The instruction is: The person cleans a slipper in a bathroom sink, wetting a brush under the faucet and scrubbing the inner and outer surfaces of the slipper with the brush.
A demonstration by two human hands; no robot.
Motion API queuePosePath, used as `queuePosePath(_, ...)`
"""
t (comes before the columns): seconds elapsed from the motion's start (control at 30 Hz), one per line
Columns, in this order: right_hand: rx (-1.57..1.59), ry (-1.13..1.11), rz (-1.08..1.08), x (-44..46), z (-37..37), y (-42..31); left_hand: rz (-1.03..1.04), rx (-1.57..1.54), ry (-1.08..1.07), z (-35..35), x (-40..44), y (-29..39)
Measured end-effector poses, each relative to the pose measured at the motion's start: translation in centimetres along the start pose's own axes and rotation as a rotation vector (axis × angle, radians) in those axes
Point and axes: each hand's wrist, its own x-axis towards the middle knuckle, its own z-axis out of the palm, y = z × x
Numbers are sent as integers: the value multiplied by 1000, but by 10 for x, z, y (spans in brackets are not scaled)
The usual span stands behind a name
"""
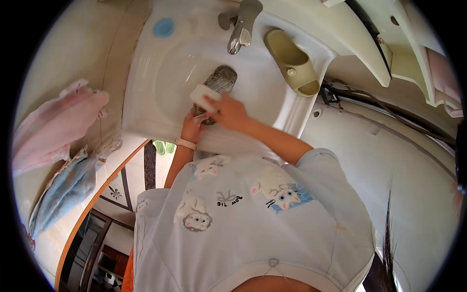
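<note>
Slipper (224,77) lies with its dark, bumpy bottom up in the white sink (138,97), near the middle and below the tap (240,34). The right hand (229,113) is curled around a white block (200,97) and has it on the bottom, across the middle. That hand is a bit blurry, and I cannot tell if the block is soap or a brush. The left hand (192,127) is closed on the near end, but some of its fingers are hard to see. A pale band (186,143) goes around the left wrist.

A green slipper (279,45) sits at the sink's right side, right way up, near the tap. A round blue thing (163,27) is in the far left corner. Pink cloth (61,121) and blue cloth (65,190) hang on the left. The person wears a pale shirt (253,228) with cats on it.
</note>
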Motion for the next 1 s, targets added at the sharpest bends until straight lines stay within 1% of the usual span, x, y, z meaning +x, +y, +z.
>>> queuePosePath(0.03, 6, -5, 2, 12, -3, 19, -115, -69, 29, 6, -6, 8)
queuePosePath(0.07, 11, -32, 130, 26, -8, 40, -111, 3, 25, 4, -6, 6)
queuePosePath(0.1, 11, -54, 255, 32, -11, 50, -112, 2, 24, 6, -9, 7)
queuePosePath(0.13, 5, -45, 251, 36, -8, 54, -95, -39, 26, 8, -7, 10)
queuePosePath(0.17, 66, -32, 258, 42, -3, 55, -80, -78, 28, 10, -4, 15)
queuePosePath(0.2, 131, -27, 267, 46, 2, 53, -78, -78, 29, 10, -3, 18)
queuePosePath(0.23, 131, -32, 267, 37, -1, 36, -96, -34, 20, 9, -3, 20)
queuePosePath(0.3, 9, -100, -152, 11, -3, 1, -108, 12, 13, 8, -2, 19)
queuePosePath(0.33, -62, -110, -234, 9, -2, 7, -102, 8, 34, 8, -4, 15)
queuePosePath(0.37, -60, -112, -230, 15, -5, 16, -103, 4, 52, 8, -6, 12)
queuePosePath(0.4, -57, -97, 21, 29, -10, 31, -116, 5, 51, 8, -10, 13)
queuePosePath(0.43, -61, -79, 264, 44, -16, 48, -121, 82, 73, 9, -11, 18)
queuePosePath(0.47, 36, -67, 321, 51, -11, 72, -113, 157, 95, 11, -8, 22)
queuePosePath(0.5, 33, -65, 317, 53, -8, 66, -108, 156, 96, 11, -5, 24)
queuePosePath(0.57, 7, -33, 183, 44, 8, 34, -63, 57, 45, 12, -4, 26)
queuePosePath(0.6, -25, -53, 30, 29, 12, 12, -62, 55, 43, 13, -5, 22)
queuePosePath(0.63, -23, -53, 34, 16, 11, 6, -82, 38, 91, 10, -8, 16)
queuePosePath(0.67, 19, -98, -108, 5, 10, 2, -103, 31, 138, 6, -10, 15)
queuePosePath(0.7, 54, -143, -249, 1, 8, 2, -104, 35, 132, 6, -9, 18)
queuePosePath(0.73, -96, -236, -112, 13, -3, 7, -149, 167, 100, 7, -12, 22)
queuePosePath(0.77, -94, -240, -104, 24, -4, 21, -192, 298, 67, 8, -15, 23)
queuePosePath(0.8, 12, -141, 82, 39, -7, 39, -172, 93, 86, 1, -9, 13)
queuePosePath(0.83, 119, -38, 262, 48, -11, 46, -165, 92, 84, -2, -3, 13)
queuePosePath(0.87, 119, -37, 257, 51, -6, 44, -113, 27, 83, -6, 0, 14)
queuePosePath(0.93, 88, 92, 257, 54, 2, 26, -12, -101, 83, -12, 2, 16)
queuePosePath(0.97, 90, 92, 256, 44, 4, 15, 37, -165, 81, -14, 4, 16)
queuePosePath(1.0, 106, 42, 187, 29, -2, -4, 60, -198, 79, -12, 7, 20)
